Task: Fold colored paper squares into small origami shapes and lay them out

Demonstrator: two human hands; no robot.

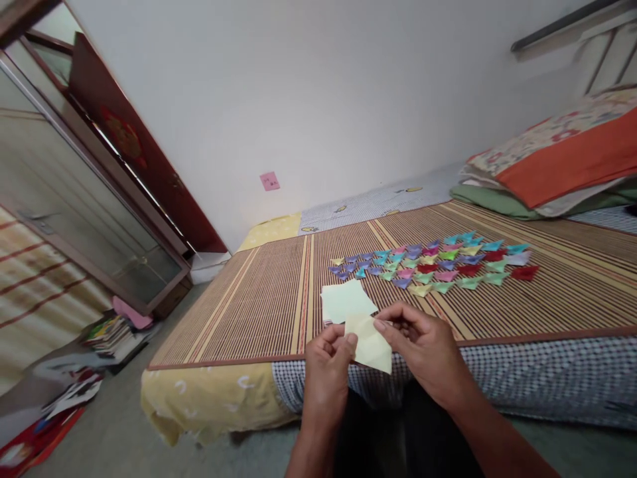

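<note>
A pale yellow square of paper (371, 345) is held up at the near edge of the bed, with faint creases on it. My left hand (328, 362) pinches its left edge between thumb and fingers. On the other side, my right hand (423, 342) grips its upper right corner the same way. Just behind the sheet lies a stack of pale green paper squares (348, 300) on the mat. Beyond the stack, small folded paper shapes (448, 265) in many colours stand in several rows.
The striped bamboo mat (249, 312) covers the bed. Folded quilts (562, 159) are piled at the far right. A pink note (269, 181) sticks to the wall. At left are a door (134, 139) and stacked books (109, 335) near the floor.
</note>
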